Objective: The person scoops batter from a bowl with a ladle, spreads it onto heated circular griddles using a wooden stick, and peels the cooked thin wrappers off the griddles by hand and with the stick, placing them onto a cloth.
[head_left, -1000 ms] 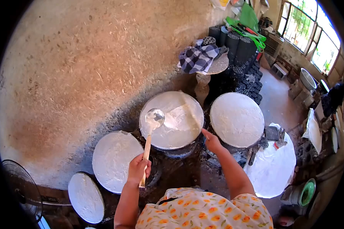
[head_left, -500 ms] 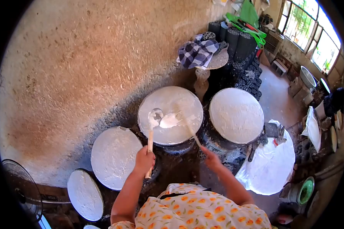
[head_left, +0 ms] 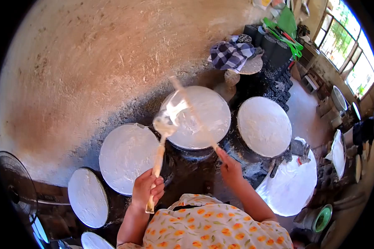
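White-coated round griddle (head_left: 212,110) sits in the middle, and both hands are at it! The left hand (head_left: 147,189) wraps round a long-handled ladle (head_left: 158,162), its blurred bowl over the griddle's left edge. The right hand (head_left: 229,166) pinches a thin wooden spreader (head_left: 200,124), blurred and slanting across the surface, its far tip past the far-left rim.

Look at the crowding: left griddle (head_left: 126,159) close on one side, right griddle (head_left: 264,126) just across a narrow dark gap, and a smaller-looking disc (head_left: 88,198) farther left, near the fan (head_left: 16,186). The rough wall (head_left: 91,74) hems in the far left. Beyond the far rim stands a pedestal (head_left: 252,66) bearing a checkered cloth (head_left: 230,54), dark cylindrical briquettes (head_left: 278,54) stacked beside it. Near right, a white sheet (head_left: 291,186) spreads out; open floor (head_left: 301,110) runs at far right, past the briquettes.
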The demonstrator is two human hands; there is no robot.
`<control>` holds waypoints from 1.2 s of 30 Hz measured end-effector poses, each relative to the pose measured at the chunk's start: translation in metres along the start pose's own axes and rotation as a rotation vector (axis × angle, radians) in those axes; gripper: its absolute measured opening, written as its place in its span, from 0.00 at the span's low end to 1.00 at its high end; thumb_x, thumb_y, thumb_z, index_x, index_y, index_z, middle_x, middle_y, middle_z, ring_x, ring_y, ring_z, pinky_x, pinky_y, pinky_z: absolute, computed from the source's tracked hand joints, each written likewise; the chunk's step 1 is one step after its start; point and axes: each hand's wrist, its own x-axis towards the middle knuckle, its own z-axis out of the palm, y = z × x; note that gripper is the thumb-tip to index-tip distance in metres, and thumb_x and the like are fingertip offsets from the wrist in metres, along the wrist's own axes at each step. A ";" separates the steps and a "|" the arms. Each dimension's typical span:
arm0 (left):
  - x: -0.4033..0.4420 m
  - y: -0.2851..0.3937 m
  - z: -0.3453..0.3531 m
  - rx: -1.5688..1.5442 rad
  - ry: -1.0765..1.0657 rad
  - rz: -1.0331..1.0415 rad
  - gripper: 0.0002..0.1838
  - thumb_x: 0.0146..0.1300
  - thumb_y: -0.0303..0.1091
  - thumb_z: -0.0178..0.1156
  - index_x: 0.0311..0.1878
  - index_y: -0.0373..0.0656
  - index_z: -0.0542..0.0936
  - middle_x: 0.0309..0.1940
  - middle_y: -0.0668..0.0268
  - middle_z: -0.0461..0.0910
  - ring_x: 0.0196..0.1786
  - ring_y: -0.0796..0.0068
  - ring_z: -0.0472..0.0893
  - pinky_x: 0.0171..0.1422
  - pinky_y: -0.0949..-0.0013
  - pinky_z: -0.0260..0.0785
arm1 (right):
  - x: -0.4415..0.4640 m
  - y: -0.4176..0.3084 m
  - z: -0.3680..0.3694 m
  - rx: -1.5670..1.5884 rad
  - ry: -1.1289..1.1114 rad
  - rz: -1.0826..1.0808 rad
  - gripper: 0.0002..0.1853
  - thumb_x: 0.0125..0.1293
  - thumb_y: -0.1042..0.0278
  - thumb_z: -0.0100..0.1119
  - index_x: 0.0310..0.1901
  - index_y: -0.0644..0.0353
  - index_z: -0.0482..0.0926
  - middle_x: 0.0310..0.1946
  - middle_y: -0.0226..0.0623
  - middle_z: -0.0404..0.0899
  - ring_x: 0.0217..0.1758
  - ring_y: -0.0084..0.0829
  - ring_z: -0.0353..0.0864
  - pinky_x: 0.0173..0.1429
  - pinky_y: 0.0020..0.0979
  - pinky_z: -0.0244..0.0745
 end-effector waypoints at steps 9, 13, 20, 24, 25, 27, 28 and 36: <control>-0.007 0.010 -0.022 -0.071 -0.110 0.058 0.18 0.67 0.29 0.45 0.58 0.32 0.67 0.24 0.69 0.64 0.15 0.88 0.60 0.12 0.83 0.57 | -0.020 0.014 0.014 -0.432 -0.561 0.707 0.35 0.55 0.84 0.44 0.66 0.44 0.67 0.53 0.51 0.76 0.55 0.45 0.79 0.55 0.35 0.73; 0.003 0.006 -0.025 -0.018 -0.022 0.111 0.14 0.66 0.29 0.45 0.53 0.35 0.69 0.25 0.68 0.66 0.15 0.88 0.60 0.13 0.83 0.57 | -0.047 0.042 0.008 -0.037 -0.324 0.387 0.34 0.57 0.83 0.45 0.65 0.41 0.68 0.49 0.52 0.79 0.48 0.46 0.82 0.52 0.34 0.74; 0.005 0.002 -0.022 -0.068 -0.024 0.049 0.15 0.67 0.30 0.44 0.54 0.36 0.69 0.25 0.68 0.66 0.15 0.88 0.60 0.13 0.82 0.56 | 0.040 0.056 0.018 -0.118 -0.104 0.097 0.34 0.57 0.83 0.46 0.65 0.42 0.68 0.46 0.54 0.79 0.46 0.46 0.82 0.51 0.33 0.75; 0.001 0.004 -0.020 -0.051 -0.002 0.046 0.15 0.68 0.30 0.45 0.55 0.36 0.69 0.25 0.68 0.66 0.15 0.88 0.60 0.13 0.82 0.56 | 0.048 0.027 0.013 -0.463 -0.511 0.482 0.34 0.58 0.80 0.46 0.67 0.40 0.65 0.39 0.55 0.80 0.38 0.51 0.82 0.44 0.44 0.76; 0.000 0.005 -0.021 -0.052 -0.001 0.043 0.15 0.68 0.30 0.45 0.55 0.36 0.69 0.25 0.68 0.66 0.15 0.88 0.60 0.13 0.82 0.56 | 0.042 0.023 0.011 -0.527 -0.605 0.399 0.34 0.58 0.79 0.46 0.67 0.39 0.63 0.35 0.56 0.80 0.36 0.54 0.81 0.42 0.48 0.75; 0.000 0.004 -0.023 -0.010 0.018 0.074 0.14 0.68 0.31 0.45 0.54 0.36 0.68 0.25 0.68 0.66 0.14 0.88 0.60 0.13 0.82 0.56 | 0.032 0.046 0.007 -0.384 -0.427 0.136 0.35 0.58 0.78 0.47 0.68 0.39 0.62 0.32 0.56 0.79 0.34 0.54 0.80 0.40 0.48 0.75; 0.001 0.003 -0.025 -0.030 0.021 0.077 0.14 0.68 0.30 0.45 0.54 0.36 0.68 0.25 0.68 0.65 0.14 0.88 0.59 0.13 0.82 0.56 | 0.026 0.055 0.008 -0.303 -0.335 0.015 0.35 0.58 0.77 0.48 0.68 0.39 0.61 0.30 0.57 0.79 0.33 0.54 0.80 0.38 0.48 0.74; 0.006 0.007 -0.033 -0.151 0.025 0.120 0.18 0.67 0.29 0.44 0.58 0.32 0.67 0.26 0.69 0.66 0.14 0.88 0.60 0.11 0.83 0.56 | -0.047 0.075 0.030 -0.344 -0.564 0.357 0.34 0.58 0.76 0.51 0.66 0.36 0.64 0.25 0.55 0.77 0.27 0.53 0.78 0.32 0.48 0.73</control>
